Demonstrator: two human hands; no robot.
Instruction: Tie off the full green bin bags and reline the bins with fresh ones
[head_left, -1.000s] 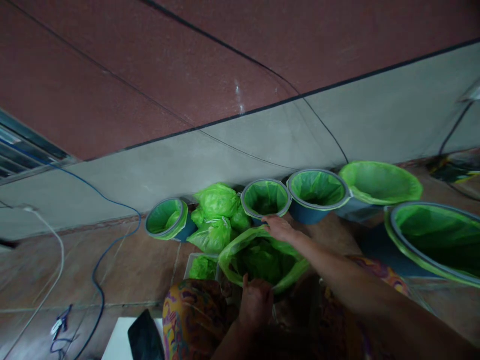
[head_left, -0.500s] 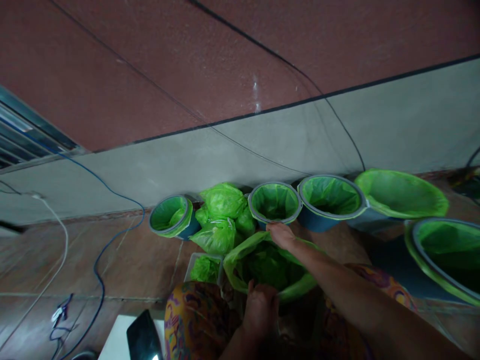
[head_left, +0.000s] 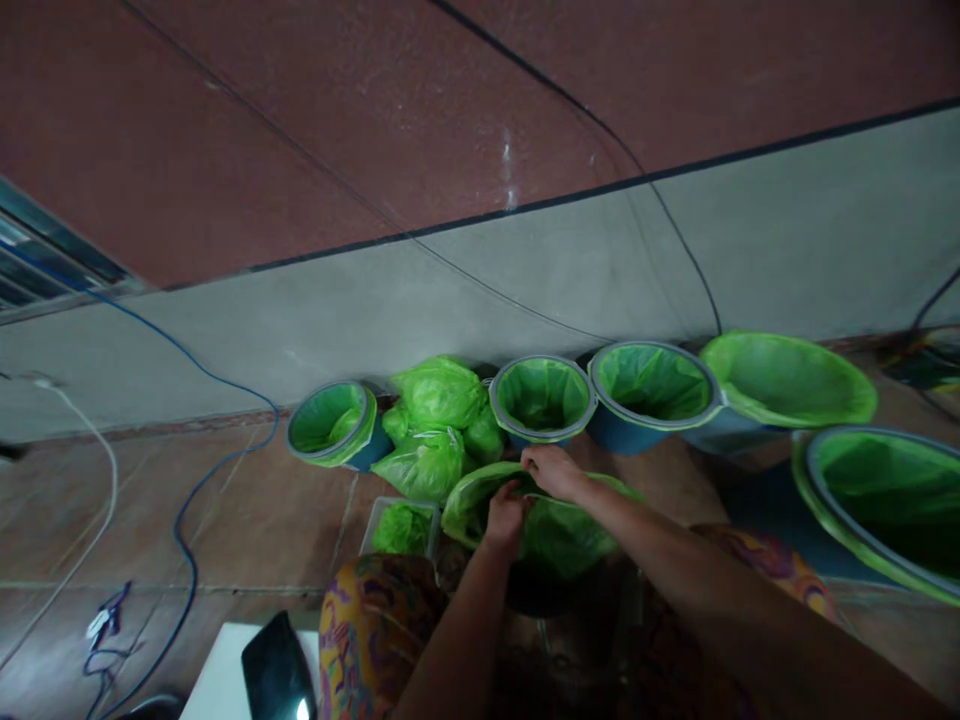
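A green plastic bag [head_left: 570,530] lines a dark bin between my knees, low in the middle. My left hand [head_left: 504,516] is closed on the bag's rim near its far edge. Right beside it my right hand [head_left: 553,470] pinches the same far rim, so the two hands almost touch. Behind them stands a small blue bin [head_left: 541,399] lined in green.
More green-lined blue bins [head_left: 651,385] stand in a row along the grey wall, with a large one [head_left: 877,505] at right. Tied green bags [head_left: 437,395] lie piled left of centre. Blue and white cables [head_left: 184,500] run over the tiled floor. A phone [head_left: 276,672] lies bottom left.
My left hand has moved from the bag's near rim up to the far rim, next to my right hand. The bag's opening has been drawn narrower.
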